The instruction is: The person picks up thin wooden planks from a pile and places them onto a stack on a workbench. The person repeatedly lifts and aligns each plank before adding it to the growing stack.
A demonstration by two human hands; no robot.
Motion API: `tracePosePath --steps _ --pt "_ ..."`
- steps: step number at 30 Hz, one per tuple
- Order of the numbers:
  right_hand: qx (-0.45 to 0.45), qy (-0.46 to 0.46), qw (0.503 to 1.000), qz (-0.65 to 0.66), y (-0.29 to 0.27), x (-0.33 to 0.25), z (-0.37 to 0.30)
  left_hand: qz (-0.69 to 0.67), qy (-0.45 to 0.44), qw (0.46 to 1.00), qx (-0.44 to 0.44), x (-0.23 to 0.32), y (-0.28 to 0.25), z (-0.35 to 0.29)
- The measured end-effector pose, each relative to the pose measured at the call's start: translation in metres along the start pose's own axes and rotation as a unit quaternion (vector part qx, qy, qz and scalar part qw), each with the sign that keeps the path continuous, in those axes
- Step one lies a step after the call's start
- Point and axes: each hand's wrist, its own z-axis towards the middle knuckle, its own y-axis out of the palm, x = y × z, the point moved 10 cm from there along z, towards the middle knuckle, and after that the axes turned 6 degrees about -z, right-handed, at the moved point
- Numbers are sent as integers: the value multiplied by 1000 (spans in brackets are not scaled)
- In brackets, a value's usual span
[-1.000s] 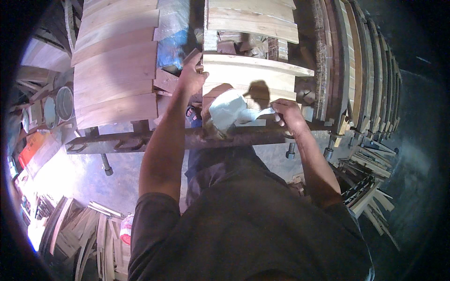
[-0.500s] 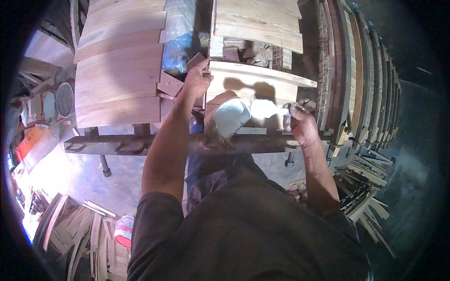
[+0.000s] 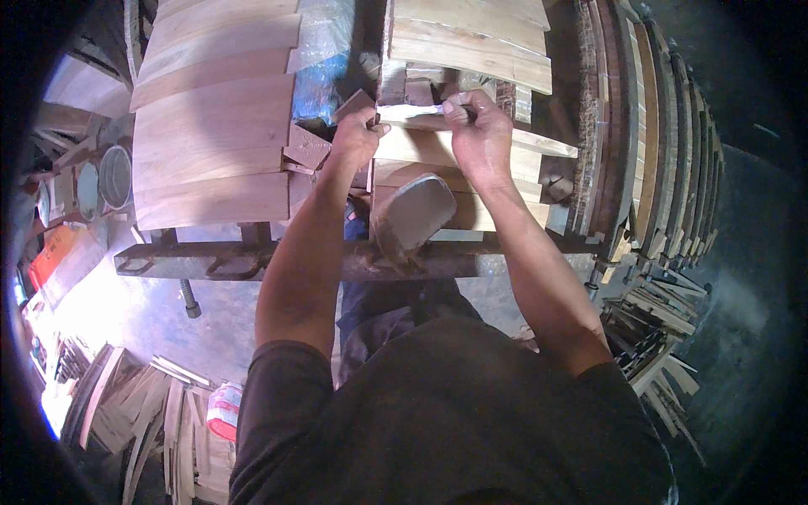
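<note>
My left hand (image 3: 357,139) pinches the left end of a narrow wooden board (image 3: 539,144), which is tipped up so that its long edge faces me. In my right hand (image 3: 481,135) is the handle of a white, glue-coated spatula (image 3: 410,110). Its blade lies along the board's top edge, near my left hand. Closer to my body, a rounded tub (image 3: 418,210) with pale contents rests over the lower planks (image 3: 475,213) at the metal rail. Part of the board is hidden behind my right hand.
A stack of overlapping planks (image 3: 210,126) lies to the left, beside a plastic-wrapped blue bundle (image 3: 318,88). Further planks (image 3: 471,42) lie beyond the board. A metal rail (image 3: 311,263) crosses in front of me. Clamp bars (image 3: 619,126) stand right; wood offcuts (image 3: 151,421) cover the lower-left floor.
My right hand has moved up and left with the spatula, from beside the tub to the board's top edge. My left hand stays at the board's end.
</note>
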Motion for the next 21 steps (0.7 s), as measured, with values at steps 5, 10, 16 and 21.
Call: tracePosePath --steps 5,10,16,21 --pt "18 -9 993 -118 -24 9 -3 -25 31 999 27 14 -1 -8" --pt "48 22 985 -167 -81 55 -5 -56 50 997 29 -1 3 0" --pt "81 54 970 -224 -148 101 -2 -29 40 999 5 19 3 -7" --pt "118 61 956 -263 -193 139 -1 53 55 997 9 50 6 -19"
